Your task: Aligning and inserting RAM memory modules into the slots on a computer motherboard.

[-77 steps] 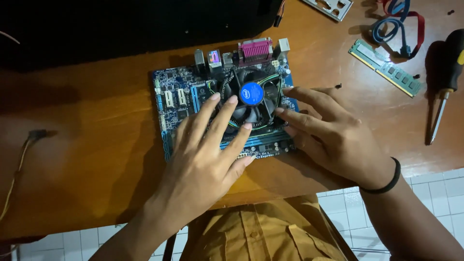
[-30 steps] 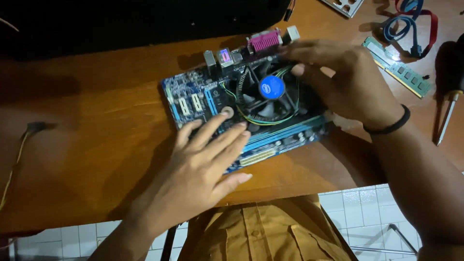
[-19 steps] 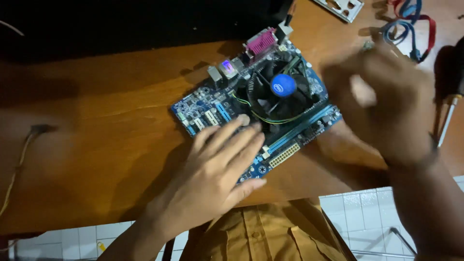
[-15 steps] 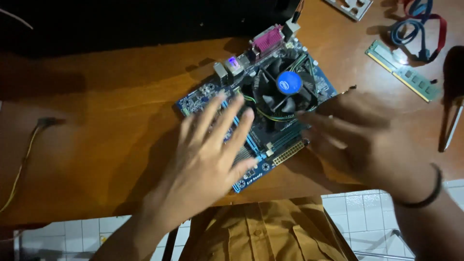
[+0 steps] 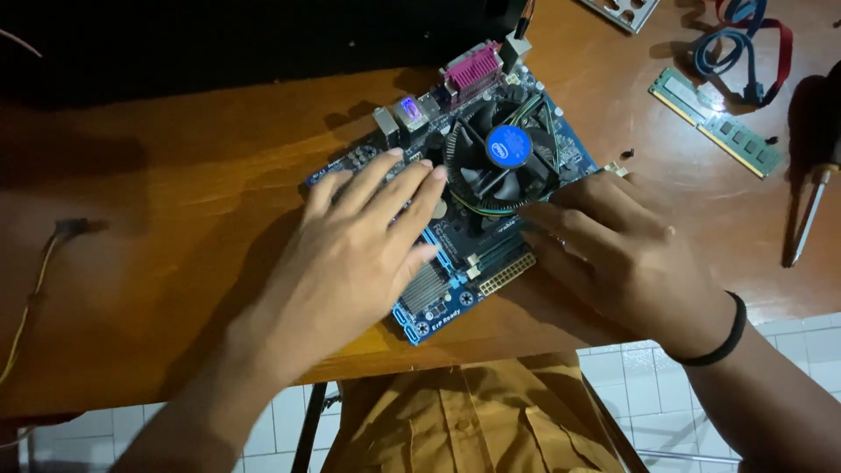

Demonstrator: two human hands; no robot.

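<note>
A blue computer motherboard lies turned at an angle on the brown wooden table. A black round cooler fan with a blue centre label sits on the board. My left hand lies flat on the board's left half, fingers spread toward the fan. My right hand rests against the board's right edge, fingertips touching it just below the fan. A black band circles my right wrist. Neither hand holds anything.
A green memory stick lies at the far right, with red and blue cables behind it. A screwdriver lies at the right edge. A thin wire trails at the left. A dark case stands behind. The table's front edge is close to me.
The motherboard has been rotated counter-clockwise on the table. My right hand came back down from above the fan to the board's right edge. My left hand stays flat on the board.
</note>
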